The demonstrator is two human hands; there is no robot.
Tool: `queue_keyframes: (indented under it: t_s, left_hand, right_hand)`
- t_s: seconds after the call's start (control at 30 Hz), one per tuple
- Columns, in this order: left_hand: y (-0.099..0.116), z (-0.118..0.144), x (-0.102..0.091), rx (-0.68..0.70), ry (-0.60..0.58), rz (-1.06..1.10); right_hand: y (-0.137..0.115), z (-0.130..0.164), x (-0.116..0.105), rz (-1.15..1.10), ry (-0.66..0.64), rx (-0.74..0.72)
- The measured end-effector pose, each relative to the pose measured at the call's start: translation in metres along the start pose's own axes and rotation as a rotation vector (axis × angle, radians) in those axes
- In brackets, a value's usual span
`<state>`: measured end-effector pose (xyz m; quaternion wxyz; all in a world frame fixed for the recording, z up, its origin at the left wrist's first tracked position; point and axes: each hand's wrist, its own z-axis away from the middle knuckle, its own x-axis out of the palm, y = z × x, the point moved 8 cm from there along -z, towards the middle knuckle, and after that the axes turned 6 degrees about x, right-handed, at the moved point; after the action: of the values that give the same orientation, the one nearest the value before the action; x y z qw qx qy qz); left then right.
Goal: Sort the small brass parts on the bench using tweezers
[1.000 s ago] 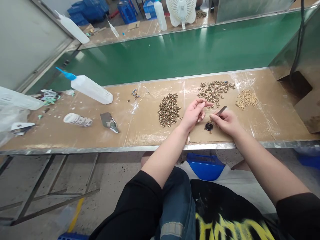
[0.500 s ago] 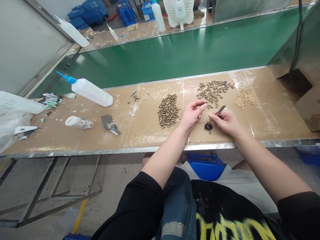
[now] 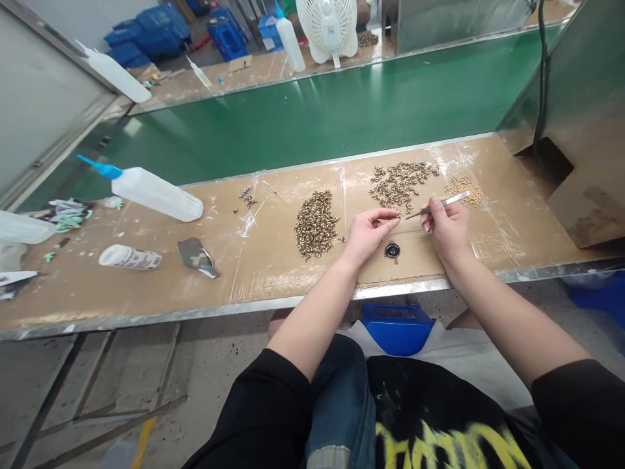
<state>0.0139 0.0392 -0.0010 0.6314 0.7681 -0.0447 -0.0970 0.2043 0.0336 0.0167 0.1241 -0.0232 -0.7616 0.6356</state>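
Note:
My right hand (image 3: 448, 233) grips a pair of metal tweezers (image 3: 456, 198), their tip pointing left toward my other hand. My left hand (image 3: 367, 236) is pinched, thumb against forefinger, on a small gold-coloured metal piece (image 3: 399, 217) that is mostly hidden. Between and below the hands sits a small round black dish (image 3: 392, 251) of dark, shiny content. A dense heap of small gold-coloured metal pieces (image 3: 316, 225) lies left of my left hand. More such pieces are spread (image 3: 403, 184) beyond both hands. Tiny beige pieces (image 3: 469, 189) lie behind my right hand.
A white bottle with a blue nozzle (image 3: 155, 193), a white canister (image 3: 129, 256) and a camouflage-patterned scrap (image 3: 196, 256) lie on the cardboard-covered bench at left. A green belt (image 3: 303, 117) runs behind. A metal housing (image 3: 581, 130) stands at right; a white fan (image 3: 328, 29) is across the belt.
My right hand has lifted the tweezers out of the black dish and moved them up toward my left fingertips. The camera view has shifted, so the scene sits further left.

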Motion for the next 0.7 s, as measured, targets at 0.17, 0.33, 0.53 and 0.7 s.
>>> queue_keyframes:
  t_s: [0.17, 0.33, 0.53, 0.7]
  left_hand:
    - [-0.002, 0.000, 0.002, -0.015, -0.001, 0.025]
    - [-0.005, -0.003, 0.001, -0.008, 0.012, 0.027]
    - [-0.005, -0.003, 0.002, -0.006, 0.006, 0.090]
    - [-0.003, -0.002, 0.005, 0.006, -0.032, 0.063]
  right_hand:
    - [0.003, -0.001, 0.003, -0.032, -0.006, 0.041]
    - [0.008, -0.004, 0.003, -0.073, -0.001, 0.057]
    - [0.011, -0.006, 0.002, -0.093, 0.011, 0.072]
    - [0.012, -0.006, 0.002, -0.051, 0.016, 0.090]
